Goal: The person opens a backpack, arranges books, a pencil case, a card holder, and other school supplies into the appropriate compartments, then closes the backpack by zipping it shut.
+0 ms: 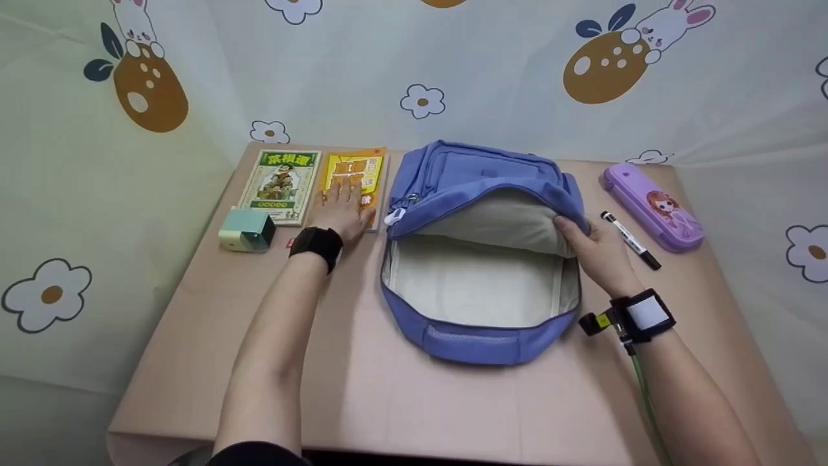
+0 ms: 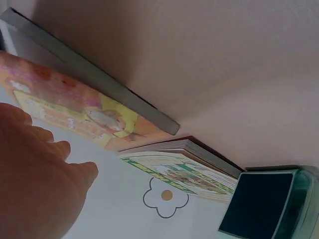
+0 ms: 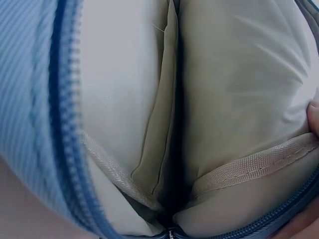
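A blue backpack (image 1: pixel 453 158) lies on the table with its main compartment unzipped. My right hand (image 1: pixel 605 252) grips the right edge of its raised flap, thumb on the inner side. In the right wrist view the pale lining (image 3: pixel 234 94) shows, with a slim inner pocket (image 3: pixel 154 134) along one wall. My left hand (image 1: pixel 341 212) lies over an orange-and-yellow book (image 1: pixel 354 163) left of the backpack, fingers extended across the cover. The left wrist view shows the fingers beside that book's cover; the palm hides part of it in the head view.
A green-and-cream book (image 1: pixel 281 178) lies left of the orange one, and a teal block-shaped item (image 1: pixel 248 230) stands at its near corner. Right of the backpack are a black-and-white marker (image 1: pixel 631 241) and a purple pencil case (image 1: pixel 650 204). A patterned curtain (image 1: pixel 491 77) hangs behind the table.
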`<action>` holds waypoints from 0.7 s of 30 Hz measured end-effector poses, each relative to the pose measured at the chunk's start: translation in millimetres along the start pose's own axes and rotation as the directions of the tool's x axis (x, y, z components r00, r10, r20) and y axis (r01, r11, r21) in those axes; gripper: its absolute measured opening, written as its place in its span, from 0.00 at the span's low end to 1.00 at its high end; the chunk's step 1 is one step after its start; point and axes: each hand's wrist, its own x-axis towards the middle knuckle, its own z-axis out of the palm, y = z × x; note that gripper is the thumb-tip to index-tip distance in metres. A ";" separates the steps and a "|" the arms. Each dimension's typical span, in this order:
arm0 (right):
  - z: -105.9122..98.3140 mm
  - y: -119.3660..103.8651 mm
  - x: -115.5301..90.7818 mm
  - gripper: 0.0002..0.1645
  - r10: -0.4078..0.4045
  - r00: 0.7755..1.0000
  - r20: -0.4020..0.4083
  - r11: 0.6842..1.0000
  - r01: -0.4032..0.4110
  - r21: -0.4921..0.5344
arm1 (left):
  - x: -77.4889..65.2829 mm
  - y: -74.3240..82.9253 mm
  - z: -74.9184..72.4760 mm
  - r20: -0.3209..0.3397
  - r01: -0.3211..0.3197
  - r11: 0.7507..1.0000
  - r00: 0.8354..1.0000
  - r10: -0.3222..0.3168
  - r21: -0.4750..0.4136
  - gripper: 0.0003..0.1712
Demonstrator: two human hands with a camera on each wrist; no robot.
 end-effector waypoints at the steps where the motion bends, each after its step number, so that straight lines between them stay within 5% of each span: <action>1: 0.4 0.3 -0.9 0.31 0.002 1.000 0.003 1.000 -0.002 0.003 | 0.2 1.0 2.2 0.005 0.003 1.000 1.000 -0.003 -0.003 0.42; 6: 1.7 0.0 -3.5 0.32 0.015 1.000 0.018 0.999 -0.015 0.032 | 0.4 0.5 15.9 0.035 -0.022 0.999 0.999 0.023 -0.037 0.42; 12: 1.3 -2.3 -2.6 0.31 0.020 1.000 0.024 0.999 -0.020 0.034 | -13.7 9.4 7.2 0.049 -0.006 0.999 0.999 0.009 -0.043 0.40; 21: -0.1 -0.7 -2.6 0.31 0.006 0.999 0.035 0.999 -0.007 0.042 | -12.4 10.8 9.5 0.084 -0.010 0.999 0.996 0.014 -0.046 0.40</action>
